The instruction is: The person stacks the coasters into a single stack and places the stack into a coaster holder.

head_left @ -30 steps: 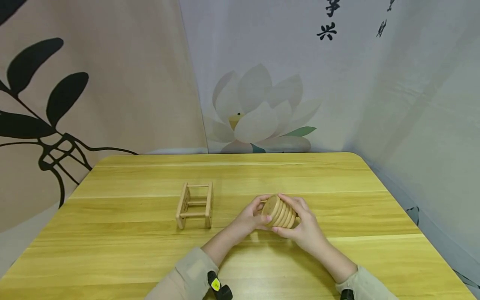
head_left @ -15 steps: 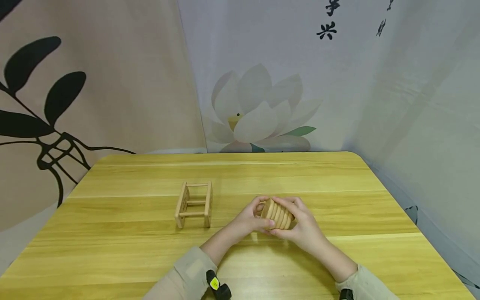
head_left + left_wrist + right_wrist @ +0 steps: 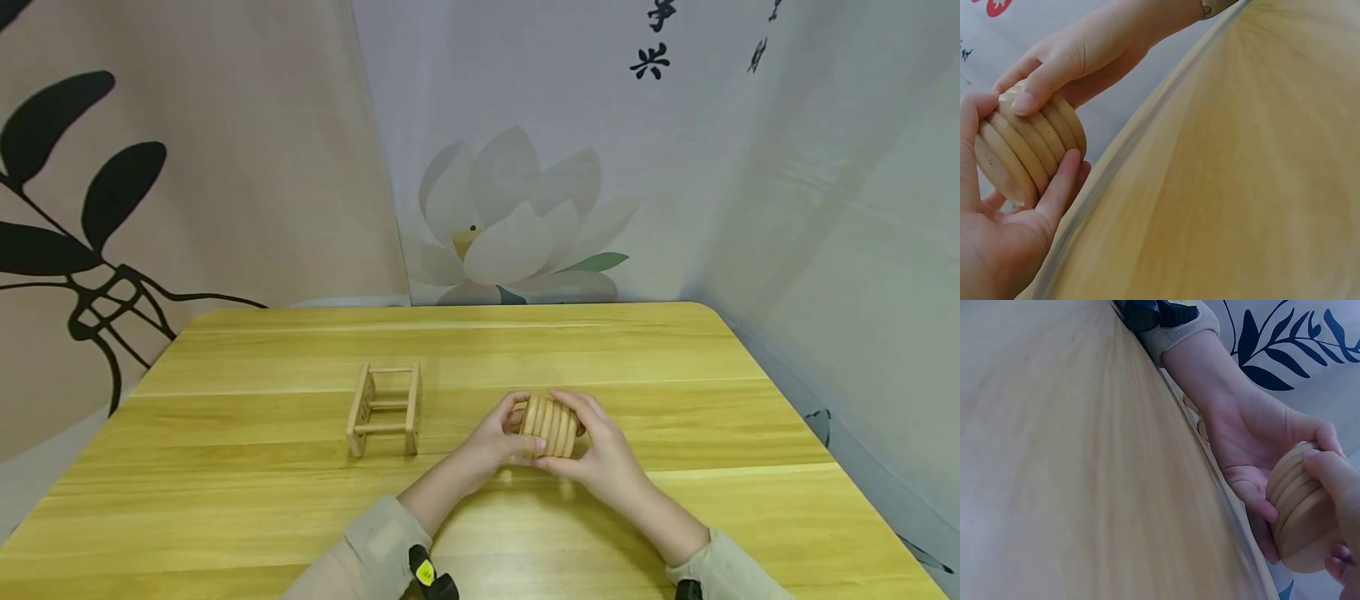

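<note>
A stack of several round wooden discs (image 3: 553, 427), like coasters, is held on its side between both hands over the table. My left hand (image 3: 491, 442) grips the left part of it, thumb in front and fingers behind. From the other side my right hand (image 3: 611, 446) grips the stack, with the thumb low and fingers over the top. In the left wrist view the disc edges (image 3: 1029, 140) line up closely, and fingers of both hands press on them. The right wrist view shows the broad face of an end disc (image 3: 1310, 534).
A small wooden rack (image 3: 384, 427) with bar rails and slatted ends stands on the table, left of the hands. The wooden table (image 3: 225, 500) has a rounded far edge. Behind it hangs a printed cloth (image 3: 510, 125) with a lotus and dark leaves.
The stack has turned in the hands, so the end disc's face that showed a second ago gives way to the row of edges. The rack stays in place as the view shifts slightly.
</note>
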